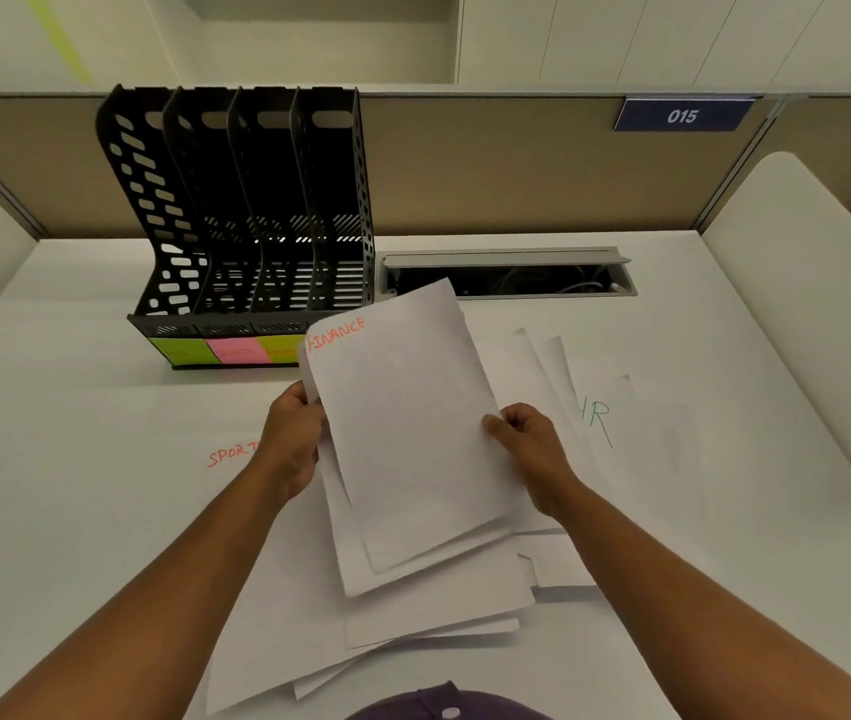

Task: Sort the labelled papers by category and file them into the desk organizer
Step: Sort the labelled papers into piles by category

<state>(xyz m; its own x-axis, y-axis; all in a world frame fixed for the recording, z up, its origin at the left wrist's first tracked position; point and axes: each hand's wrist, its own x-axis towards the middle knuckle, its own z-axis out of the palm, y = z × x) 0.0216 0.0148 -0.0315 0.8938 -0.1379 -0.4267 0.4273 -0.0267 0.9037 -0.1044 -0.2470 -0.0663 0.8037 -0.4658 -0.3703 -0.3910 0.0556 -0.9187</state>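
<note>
While you're looking down at the desk [75, 511], the closest thing to you is a messy pile of white sheets [413, 615] fanned out right in front of your body. Just above that pile you've got both hands on a small stack of paper, its top sheet marked FINANCE [402, 423] in orange at its top corner: your left hand [293, 444] pinches the left edge, your right hand [527, 449] is closed on the right edge, and the stack is tilted a bit, lifted off the pile. Off to the left a sheet reading SPORT-something [228, 454] lies flat, partly hidden by your left wrist, and to the right there's a sheet with green HR lettering [597, 415] among a few overlapping pages. Further back sits the black desk organizer [257, 226], four upright slots, all looking empty, with green, pink and yellow sticky labels [231, 349] along its front; the writing's too blurry to read properly. Beside it is an open cable tray [506, 275], and behind it all a partition with a blue 015 plate [683, 115].
</note>
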